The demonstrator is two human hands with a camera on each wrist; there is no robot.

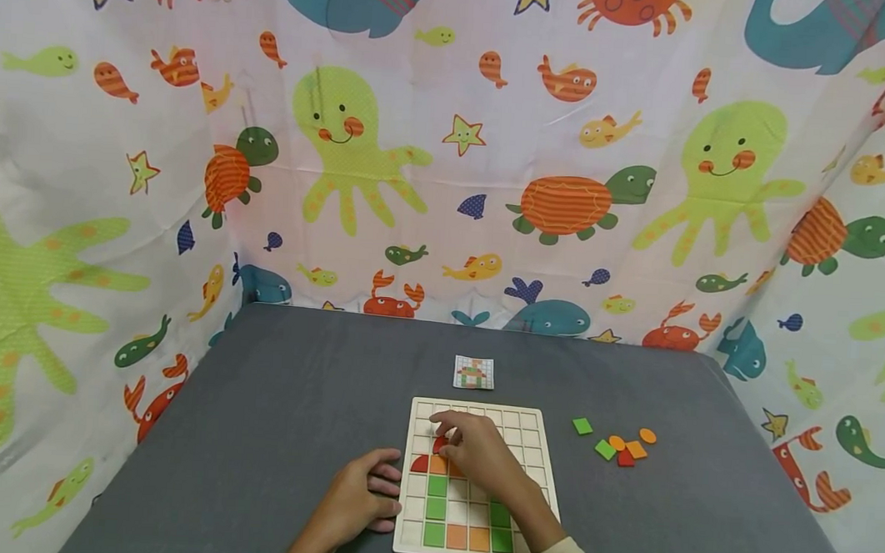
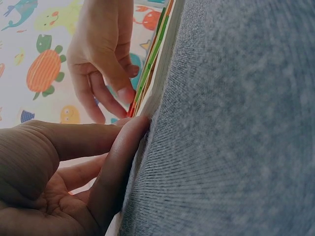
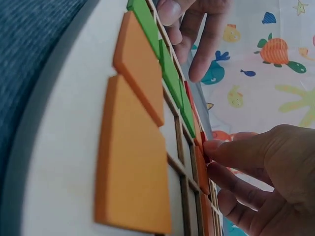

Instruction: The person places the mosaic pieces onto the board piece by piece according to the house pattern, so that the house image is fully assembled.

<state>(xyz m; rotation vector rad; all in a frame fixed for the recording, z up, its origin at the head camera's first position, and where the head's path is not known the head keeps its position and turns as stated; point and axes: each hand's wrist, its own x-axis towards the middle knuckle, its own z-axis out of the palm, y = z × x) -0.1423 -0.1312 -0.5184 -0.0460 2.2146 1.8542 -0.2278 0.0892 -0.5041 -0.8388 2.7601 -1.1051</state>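
A pale wooden grid board (image 1: 412,525) lies on the grey cloth, with green, orange and red tiles in some squares. My right hand (image 1: 482,454) reaches over its upper left part. There the thumb and fingertips pinch a small red tile (image 1: 439,445), partly hidden by the fingers. Just below it are a red tile with a rounded edge (image 1: 419,464) and an orange tile (image 1: 438,465). At the board's left side, my left hand (image 1: 351,501) touches the edge with relaxed fingers; in the left wrist view its fingertips (image 2: 140,123) meet that edge.
Beyond the board lies a small pattern card (image 1: 474,373). Loose pieces are scattered to its right, among them a green square (image 1: 581,427), an orange disc (image 1: 648,436) and a red piece (image 1: 626,459). A curtain (image 1: 432,184) printed with sea animals hangs behind the table.
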